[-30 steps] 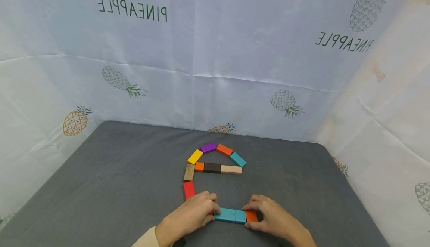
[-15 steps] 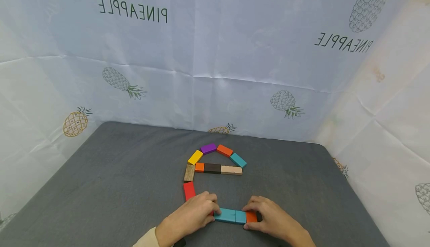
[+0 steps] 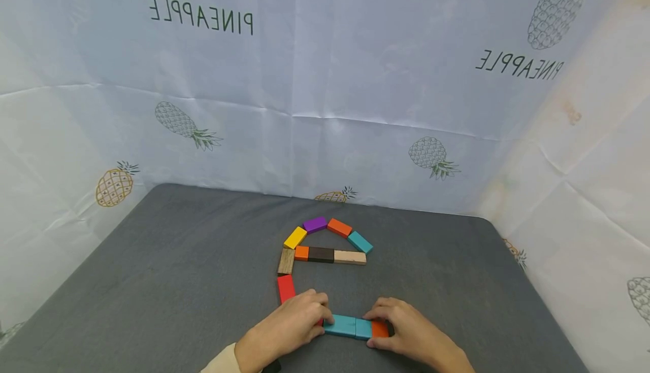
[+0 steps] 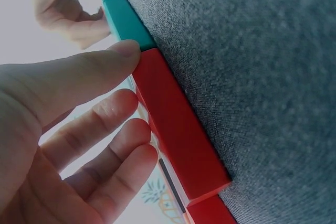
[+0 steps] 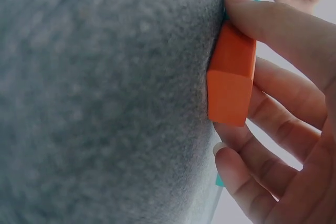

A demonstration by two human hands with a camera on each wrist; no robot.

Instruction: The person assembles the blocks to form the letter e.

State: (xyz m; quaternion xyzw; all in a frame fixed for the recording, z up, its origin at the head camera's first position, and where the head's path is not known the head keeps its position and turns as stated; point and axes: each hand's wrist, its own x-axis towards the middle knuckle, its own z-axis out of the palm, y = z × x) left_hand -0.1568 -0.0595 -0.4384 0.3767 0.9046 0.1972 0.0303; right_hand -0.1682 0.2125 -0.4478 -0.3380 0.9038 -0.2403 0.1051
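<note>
Wooden blocks lie end to end in a curved line on the grey table. My left hand (image 3: 284,328) pinches the row near where a red block (image 4: 176,124) meets a teal block (image 3: 341,325); its thumb lies at that joint and its index finger touches the teal top. A shorter teal block (image 3: 363,328) follows, then an orange block (image 3: 380,328) at the row's right end. My right hand (image 3: 411,330) holds that end between thumb and fingers, the thumb at the teal-orange joint (image 5: 231,22). The left hand covers most of the near red block in the head view.
Up the left side run a red block (image 3: 286,288), a brown wood block (image 3: 286,261) and a yellow block (image 3: 295,237). Purple (image 3: 315,224), orange (image 3: 339,227) and teal (image 3: 360,241) blocks arch over a straight row with a dark block (image 3: 321,254). A pineapple-print curtain (image 3: 355,79) stands behind.
My right hand has slid slightly left along the row, its thumb now nearer the short teal block. The left hand stays in place.
</note>
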